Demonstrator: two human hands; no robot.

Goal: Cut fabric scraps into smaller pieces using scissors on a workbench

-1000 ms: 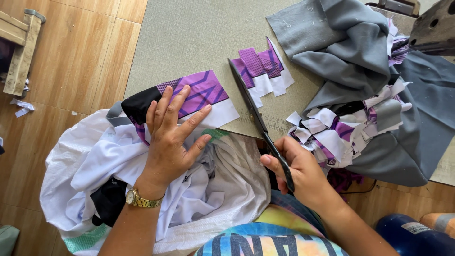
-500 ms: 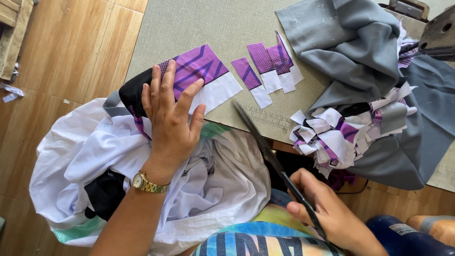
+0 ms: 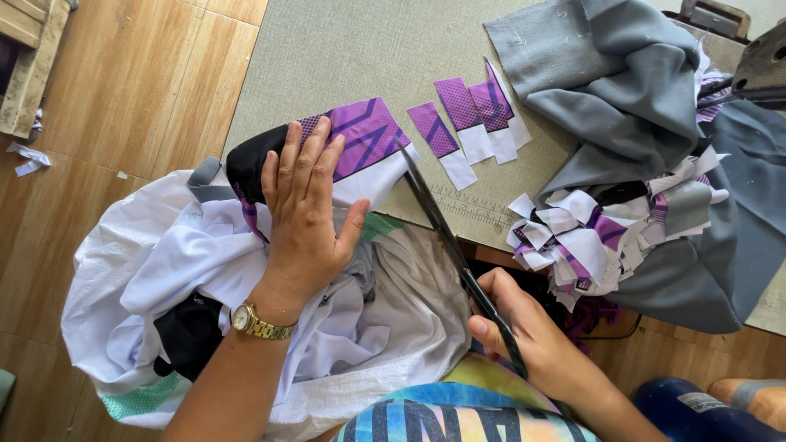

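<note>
Head view, top-down, largest item first:

- Bench [image 3: 344, 57]: grey-green top, a ruler scale printed along its near edge; wooden floor [image 3: 123, 106] to its left.
- Grey cloth [image 3: 622, 98]: bunched at the bench's upper right, draping over the edge.
- White woven sack [image 3: 409, 327]: open-mouthed, below the near edge of the bench, stuffed with white fabric [image 3: 205, 262] and a dark piece.
- Scrap heap [image 3: 589, 237]: white, purple and grey offcuts piled against the grey cloth.
- Purple-and-white fabric strip [image 3: 368, 147]: lies across the bench's near left edge, black end toward the sack.
- Left hand [image 3: 307, 213]: flat, fingers spread, pressing the strip's black and purple end down; not clenched. Gold wristwatch [image 3: 258, 323] on the wrist.
- Right hand [image 3: 524, 327]: closed around the handles of the scissors [image 3: 446, 233].
- Scissors: long dark blades, tip touching the strip's right end; blades look closed or nearly so.
- Cut pieces [image 3: 471, 131]: small purple-and-white rectangles, laid side by side on the bench, just right of the strip.
</note>
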